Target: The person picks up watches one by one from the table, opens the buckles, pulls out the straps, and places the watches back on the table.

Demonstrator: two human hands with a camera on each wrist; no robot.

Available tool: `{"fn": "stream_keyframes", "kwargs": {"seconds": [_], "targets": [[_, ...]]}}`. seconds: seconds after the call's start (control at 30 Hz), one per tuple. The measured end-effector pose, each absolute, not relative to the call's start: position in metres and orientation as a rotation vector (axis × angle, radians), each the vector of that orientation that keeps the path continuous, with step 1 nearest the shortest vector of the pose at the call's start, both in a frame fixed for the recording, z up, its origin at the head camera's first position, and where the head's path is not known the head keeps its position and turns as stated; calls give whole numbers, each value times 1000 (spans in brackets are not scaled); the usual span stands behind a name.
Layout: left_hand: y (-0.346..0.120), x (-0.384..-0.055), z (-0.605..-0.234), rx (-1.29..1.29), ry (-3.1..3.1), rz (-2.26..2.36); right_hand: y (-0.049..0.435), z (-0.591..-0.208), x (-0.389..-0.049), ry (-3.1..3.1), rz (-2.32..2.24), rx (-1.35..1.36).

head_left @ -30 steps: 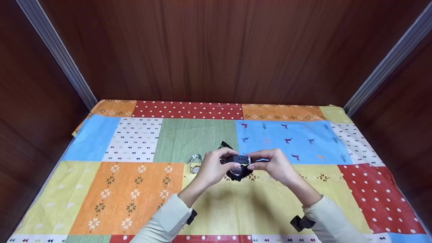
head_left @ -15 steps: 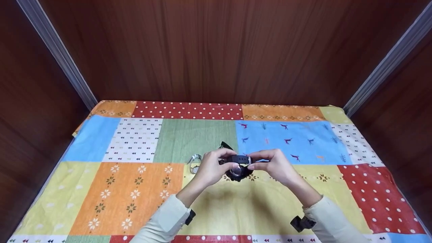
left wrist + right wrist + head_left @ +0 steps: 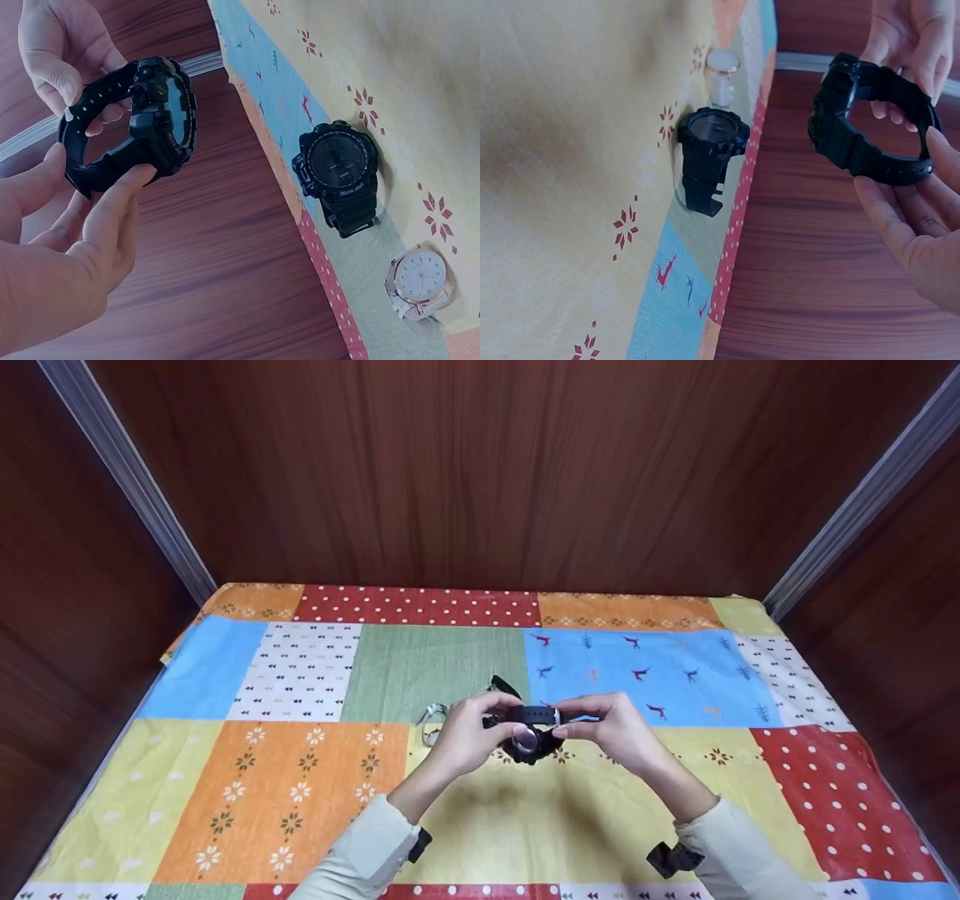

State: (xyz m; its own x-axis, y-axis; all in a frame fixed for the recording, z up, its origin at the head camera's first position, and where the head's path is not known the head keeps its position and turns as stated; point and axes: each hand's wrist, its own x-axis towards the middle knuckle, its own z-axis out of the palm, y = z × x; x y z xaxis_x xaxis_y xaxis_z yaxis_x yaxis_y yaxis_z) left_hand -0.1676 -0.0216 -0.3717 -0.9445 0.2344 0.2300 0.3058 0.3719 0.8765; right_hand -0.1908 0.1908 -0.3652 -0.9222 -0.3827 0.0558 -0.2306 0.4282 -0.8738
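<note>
A black wristwatch (image 3: 161,112) with a chunky bezel is held up in both hands, its strap forming a loop. In the head view, the holed strap (image 3: 534,714) lies uppermost. My left hand (image 3: 471,733) pinches one side between thumb and fingers. My right hand (image 3: 611,729) pinches the other side, near a silver buckle (image 3: 556,715). On the cloth lies a second black wristwatch (image 3: 339,169), dial up, mostly hidden from the head camera. Beside it rests a white-dialled wristwatch (image 3: 420,275) with a pale strap, left of the left hand.
A patchwork cloth (image 3: 300,795) in coloured squares covers the table. Brown wood panels (image 3: 480,472) rise behind and at both sides, with metal strips (image 3: 142,487) at the corners. Dark wrist mounts (image 3: 673,857) sit on the pale sleeves (image 3: 367,847).
Both hands keep hold of the black wristwatch in nearly the same spot. The left forearm has drifted slightly left; the watches on the cloth stay put.
</note>
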Motion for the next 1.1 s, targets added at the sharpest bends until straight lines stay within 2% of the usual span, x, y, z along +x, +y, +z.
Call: {"fn": "stream_keyframes", "kwargs": {"seconds": [1.1], "targets": [[-21, -167, -377, -566, -2477, -1696, 192, -365, -186, 2478, -1573, -578]]}}
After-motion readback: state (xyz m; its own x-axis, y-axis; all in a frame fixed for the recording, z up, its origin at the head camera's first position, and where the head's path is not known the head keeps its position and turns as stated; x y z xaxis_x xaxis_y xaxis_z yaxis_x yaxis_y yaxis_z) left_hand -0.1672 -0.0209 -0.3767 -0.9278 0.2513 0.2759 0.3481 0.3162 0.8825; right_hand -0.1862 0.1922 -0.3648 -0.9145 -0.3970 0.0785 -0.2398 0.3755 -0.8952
